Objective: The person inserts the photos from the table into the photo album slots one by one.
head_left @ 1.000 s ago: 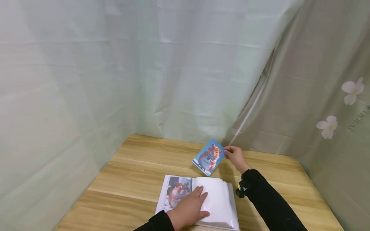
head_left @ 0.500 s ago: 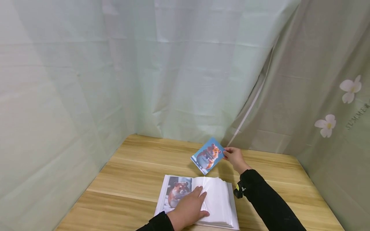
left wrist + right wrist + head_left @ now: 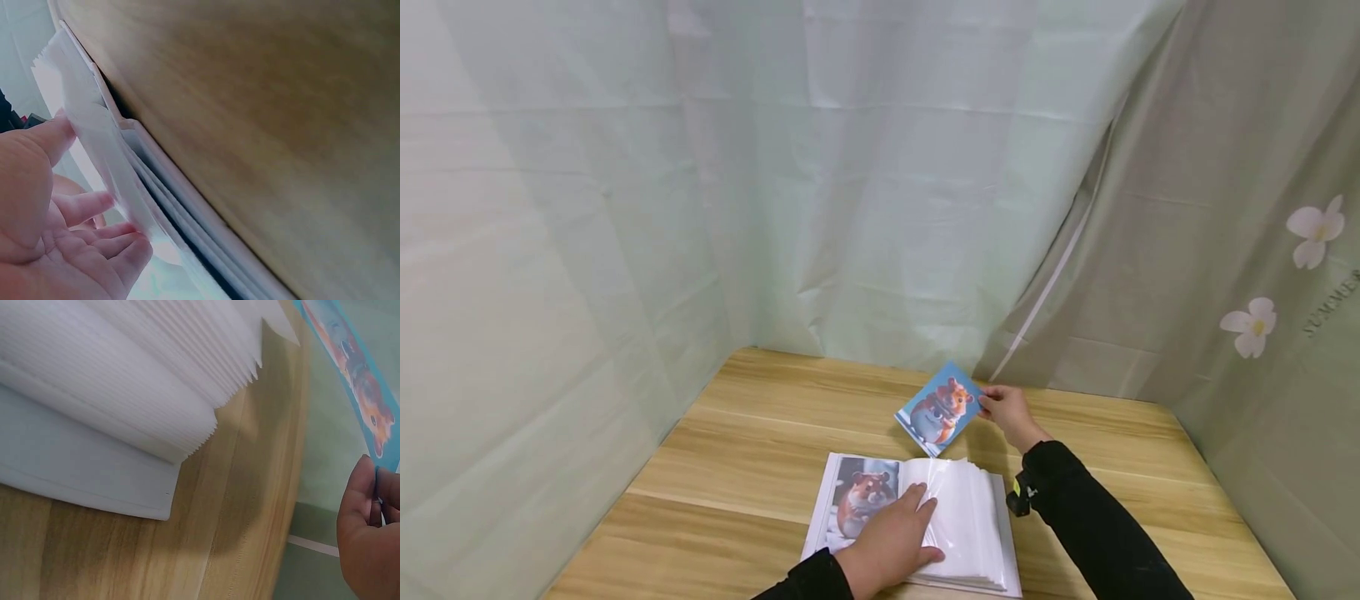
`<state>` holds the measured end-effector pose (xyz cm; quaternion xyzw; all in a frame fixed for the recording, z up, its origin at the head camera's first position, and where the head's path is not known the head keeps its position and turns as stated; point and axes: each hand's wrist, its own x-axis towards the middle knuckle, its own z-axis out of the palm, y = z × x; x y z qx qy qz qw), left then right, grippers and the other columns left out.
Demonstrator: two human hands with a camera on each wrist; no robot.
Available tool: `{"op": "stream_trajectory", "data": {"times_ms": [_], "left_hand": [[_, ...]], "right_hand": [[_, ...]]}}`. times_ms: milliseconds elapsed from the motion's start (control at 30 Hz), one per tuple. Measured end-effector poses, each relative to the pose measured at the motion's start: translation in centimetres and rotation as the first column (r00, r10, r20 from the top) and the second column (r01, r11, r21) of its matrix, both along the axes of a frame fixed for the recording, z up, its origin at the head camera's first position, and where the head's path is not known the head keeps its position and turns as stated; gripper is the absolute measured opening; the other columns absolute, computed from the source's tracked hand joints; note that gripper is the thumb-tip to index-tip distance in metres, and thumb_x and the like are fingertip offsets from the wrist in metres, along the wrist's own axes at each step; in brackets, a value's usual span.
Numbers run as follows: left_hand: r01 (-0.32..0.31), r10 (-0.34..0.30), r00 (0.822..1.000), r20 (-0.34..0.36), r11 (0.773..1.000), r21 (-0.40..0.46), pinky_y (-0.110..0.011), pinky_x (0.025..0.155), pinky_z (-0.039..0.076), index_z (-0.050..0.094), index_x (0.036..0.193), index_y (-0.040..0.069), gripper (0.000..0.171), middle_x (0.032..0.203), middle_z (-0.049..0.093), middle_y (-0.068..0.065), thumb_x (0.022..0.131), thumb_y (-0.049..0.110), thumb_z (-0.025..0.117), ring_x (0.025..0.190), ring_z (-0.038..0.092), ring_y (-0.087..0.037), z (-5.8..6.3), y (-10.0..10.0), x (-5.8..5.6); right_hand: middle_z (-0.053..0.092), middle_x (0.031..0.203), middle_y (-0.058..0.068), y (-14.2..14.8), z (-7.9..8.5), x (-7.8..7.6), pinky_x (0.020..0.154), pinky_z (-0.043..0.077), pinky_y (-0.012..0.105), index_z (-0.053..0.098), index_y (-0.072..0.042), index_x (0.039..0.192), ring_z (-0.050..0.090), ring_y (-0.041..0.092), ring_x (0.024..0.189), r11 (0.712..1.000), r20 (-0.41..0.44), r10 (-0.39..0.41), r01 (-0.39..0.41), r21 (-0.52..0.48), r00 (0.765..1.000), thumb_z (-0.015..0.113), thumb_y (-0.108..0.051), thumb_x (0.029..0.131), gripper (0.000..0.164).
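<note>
An open photo album [image 3: 962, 517] lies near the table's front edge, with a hamster photo [image 3: 857, 496] in its left page and blank white sleeves on the right. My left hand [image 3: 887, 537] rests across the middle of the album, fingers straight on the pages; the left wrist view shows its fingertips [image 3: 134, 234] pressing the clear sleeve. Behind the album, my right hand [image 3: 1011, 412] pinches a blue hamster photo card [image 3: 942, 408] by its right corner between thumb and fingers. The card is tilted, picture side toward me, its lower corner just behind the album's back edge.
The wooden table [image 3: 737, 467] extends to a pale curtain [image 3: 880, 208] at the back and left. A grey-green curtain [image 3: 1187, 250] with white flowers hangs on the right. In the right wrist view, the album's many page edges [image 3: 206, 425] fan out above its cover.
The photo card and right hand have shifted very slightly to the left and settled there. The left hand stays in place on the album.
</note>
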<state>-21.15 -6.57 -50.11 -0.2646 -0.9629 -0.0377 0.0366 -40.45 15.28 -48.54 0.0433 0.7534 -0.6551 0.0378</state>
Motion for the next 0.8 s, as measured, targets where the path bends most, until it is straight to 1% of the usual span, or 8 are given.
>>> {"op": "stream_trajectory", "data": {"times_ms": [133, 267, 400, 467, 567, 667, 800], "left_hand": [[-0.001, 0.001, 1.0, -0.007, 1.0, 0.001, -0.025, 0.098, 0.049, 0.063, 0.134, 0.007, 0.071, 0.141, 0.054, -0.014, 0.085, 0.058, 0.07, 0.128, 0.054, -0.021, -0.09, 0.06, -0.03], [-0.001, 0.001, 1.0, -0.003, 1.0, 0.0, -0.025, 0.099, 0.049, 0.062, 0.134, 0.007, 0.071, 0.142, 0.054, -0.014, 0.085, 0.058, 0.07, 0.128, 0.054, -0.021, -0.16, 0.1, -0.04], [0.003, -0.003, 1.0, -0.004, 1.0, 0.005, -0.026, 0.098, 0.049, 0.063, 0.133, 0.007, 0.07, 0.141, 0.054, -0.014, 0.085, 0.057, 0.071, 0.127, 0.054, -0.021, -0.08, 0.13, 0.0], [0.004, -0.004, 1.0, -0.002, 1.0, 0.009, -0.026, 0.099, 0.049, 0.063, 0.133, 0.006, 0.07, 0.141, 0.054, -0.015, 0.085, 0.056, 0.072, 0.128, 0.054, -0.022, -0.04, 0.15, 0.03], [0.005, -0.006, 1.0, 0.007, 1.0, 0.011, -0.026, 0.101, 0.048, 0.063, 0.133, 0.006, 0.07, 0.141, 0.054, -0.015, 0.085, 0.055, 0.072, 0.13, 0.052, -0.023, -0.04, 0.19, 0.0], [0.003, -0.003, 1.0, 0.02, 1.0, 0.009, -0.027, 0.103, 0.046, 0.062, 0.134, 0.005, 0.07, 0.142, 0.054, -0.015, 0.086, 0.055, 0.071, 0.132, 0.05, -0.023, -0.02, 0.23, -0.04], [0.001, -0.001, 1.0, 0.03, 1.0, -0.001, -0.027, 0.104, 0.046, 0.062, 0.135, 0.005, 0.07, 0.143, 0.053, -0.015, 0.086, 0.055, 0.071, 0.134, 0.049, -0.024, 0.05, 0.25, 0.01]], "right_hand": [[0.058, 0.096, 0.016, 0.06, 0.22, -0.05, 0.079, 0.059, 0.033, 0.058, 0.02, 0.117, 0.06, 0.012, 0.072, 1.0, -0.01, -0.004, 0.004, 0.003, 1.0, 0.056, 0.004, 0.098, 0.024], [0.058, 0.097, 0.017, 0.07, 0.27, 0.0, 0.079, 0.059, 0.032, 0.057, 0.02, 0.117, 0.06, 0.013, 0.074, 1.0, -0.006, 0.005, -0.005, -0.008, 1.0, 0.056, 0.006, 0.098, 0.024], [0.058, 0.098, 0.017, 0.08, 0.1, 0.05, 0.08, 0.059, 0.033, 0.058, 0.019, 0.117, 0.06, 0.015, 0.075, 1.0, 0.022, 0.012, -0.012, -0.012, 1.0, 0.056, 0.006, 0.098, 0.023], [0.059, 0.099, 0.017, 0.11, 0.05, 0.09, 0.079, 0.059, 0.032, 0.06, 0.017, 0.118, 0.06, 0.015, 0.076, 1.0, 0.038, 0.018, -0.018, -0.002, 0.999, 0.056, 0.006, 0.098, 0.023], [0.061, 0.1, 0.019, 0.23, 0.09, 0.13, 0.075, 0.059, 0.03, 0.06, 0.018, 0.118, 0.062, 0.014, 0.075, 0.999, 0.035, 0.044, -0.045, 0.026, 0.998, 0.056, 0.007, 0.098, 0.024], [0.064, 0.1, 0.021, 0.5, 0.14, 0.05, 0.073, 0.06, 0.029, 0.061, 0.019, 0.117, 0.064, 0.013, 0.073, 0.994, 0.004, 0.082, -0.083, 0.07, 0.997, 0.056, 0.008, 0.097, 0.023], [0.068, 0.095, 0.02, 0.96, 0.3, -0.15, 0.073, 0.06, 0.031, 0.064, 0.019, 0.111, 0.065, 0.013, 0.072, 0.978, -0.03, 0.153, -0.147, 0.148, 0.988, 0.058, 0.008, 0.096, 0.02]]}}
